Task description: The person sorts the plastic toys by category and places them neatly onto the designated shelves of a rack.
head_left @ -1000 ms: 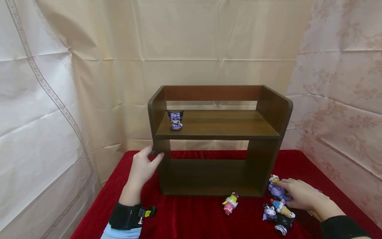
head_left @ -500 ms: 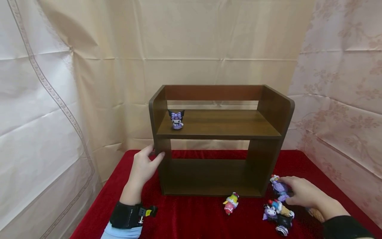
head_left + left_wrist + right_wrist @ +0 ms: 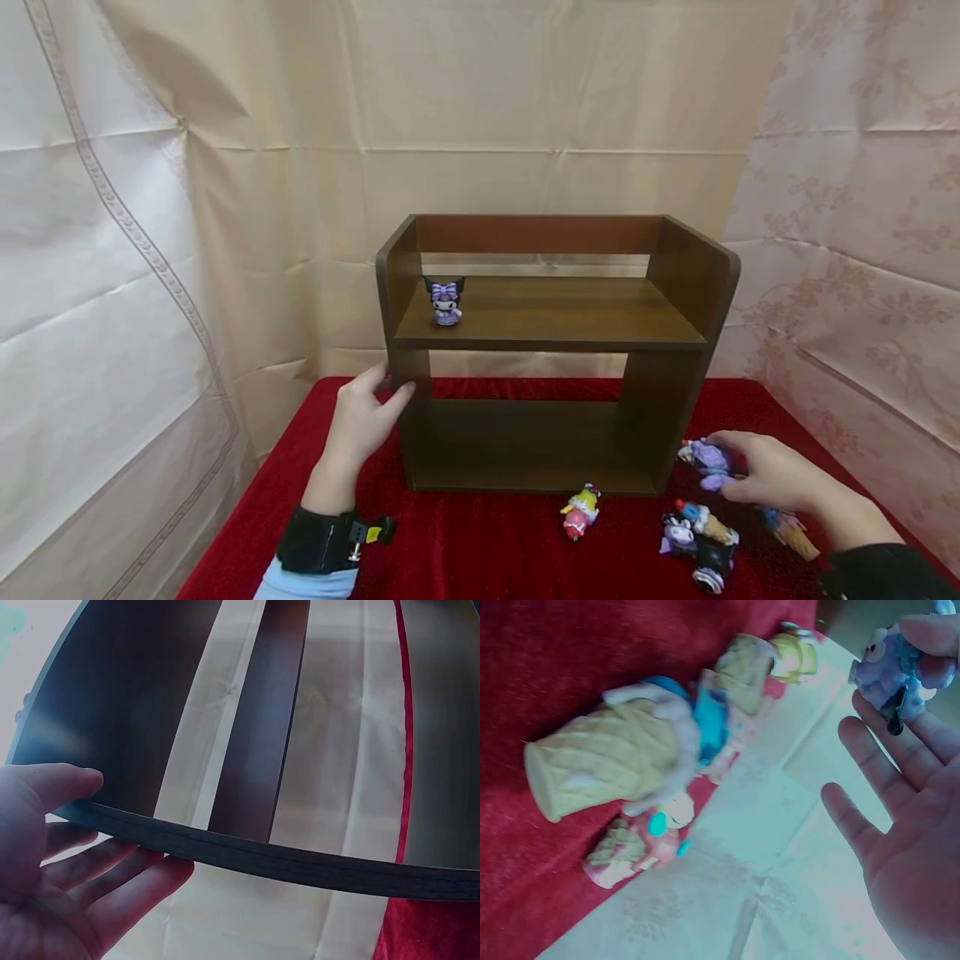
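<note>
My left hand [image 3: 363,417] holds the left side panel of a small brown wooden shelf [image 3: 551,344], thumb inside and fingers outside. In the left wrist view the thumb [image 3: 79,784] lies over the panel's dark edge. My right hand [image 3: 783,472] pinches a purple figurine [image 3: 708,460] low beside the shelf's right side. The right wrist view shows that figurine [image 3: 889,671] between thumb and forefinger, the other fingers spread. On the upper board, at its left end, stands a figurine with black ears and a purple bow [image 3: 446,304].
A yellow and pink figurine [image 3: 580,511] lies before the shelf on the red cloth [image 3: 480,550]. Nearer my right hand lie a purple and black figurine [image 3: 697,550] and an ice-cream-cone figurine [image 3: 708,523]. Another cone figurine [image 3: 791,533] lies under my right wrist. Curtains hang behind and beside the table.
My right hand has drawn slightly right and away from the pile, the purple figurine shifting with it. The cone figurine beneath the wrist has come into view. My left hand stays on the shelf.
</note>
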The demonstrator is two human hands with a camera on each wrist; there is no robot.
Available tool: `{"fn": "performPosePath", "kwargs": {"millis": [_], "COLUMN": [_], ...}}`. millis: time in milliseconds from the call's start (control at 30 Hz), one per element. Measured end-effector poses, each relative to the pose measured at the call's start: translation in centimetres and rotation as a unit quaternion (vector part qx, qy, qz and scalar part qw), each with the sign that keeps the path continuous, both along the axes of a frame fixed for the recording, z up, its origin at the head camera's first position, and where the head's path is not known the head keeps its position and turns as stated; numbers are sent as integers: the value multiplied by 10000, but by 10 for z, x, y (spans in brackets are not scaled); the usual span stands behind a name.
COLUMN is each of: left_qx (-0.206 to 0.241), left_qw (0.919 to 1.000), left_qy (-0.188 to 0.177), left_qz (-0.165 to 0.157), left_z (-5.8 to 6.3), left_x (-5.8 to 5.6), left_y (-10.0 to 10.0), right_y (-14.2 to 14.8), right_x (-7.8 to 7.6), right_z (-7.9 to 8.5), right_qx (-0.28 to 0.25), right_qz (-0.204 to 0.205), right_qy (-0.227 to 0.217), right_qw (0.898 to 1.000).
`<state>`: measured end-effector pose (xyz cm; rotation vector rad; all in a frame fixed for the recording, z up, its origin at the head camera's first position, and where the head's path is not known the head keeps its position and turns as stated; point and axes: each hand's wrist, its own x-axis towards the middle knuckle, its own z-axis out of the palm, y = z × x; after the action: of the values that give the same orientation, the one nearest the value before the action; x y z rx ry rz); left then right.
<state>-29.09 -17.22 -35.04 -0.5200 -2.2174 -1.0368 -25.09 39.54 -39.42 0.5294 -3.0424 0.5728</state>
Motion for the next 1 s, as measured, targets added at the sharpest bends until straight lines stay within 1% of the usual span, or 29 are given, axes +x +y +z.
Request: {"fn": "performPosePath", "kwargs": {"millis": [167, 400, 700, 833, 1000], "left_qx": [-34, -12, 6, 19, -7], "left_qw": [10000, 10000, 10000, 10000, 10000], "left_qy": [-28, -31, -1, 1, -17], "left_qz": [48, 40, 5, -19, -38], "left_z": [0, 0, 0, 1, 0], "left_x": [1, 1, 2, 2, 1], "left_y": [0, 0, 0, -1, 0], "right_y": [-4, -12, -19, -24, -33], "right_x": [5, 10, 16, 19, 23], "right_z": [10, 20, 27, 29, 31], "right_qx": [-47, -194, -86, -163, -382], "right_qz": [48, 320, 583, 862, 1208], "right_qy": [-161, -476, -534, -573, -770], "right_qw": [9998, 9982, 9968, 9945, 9890]}}
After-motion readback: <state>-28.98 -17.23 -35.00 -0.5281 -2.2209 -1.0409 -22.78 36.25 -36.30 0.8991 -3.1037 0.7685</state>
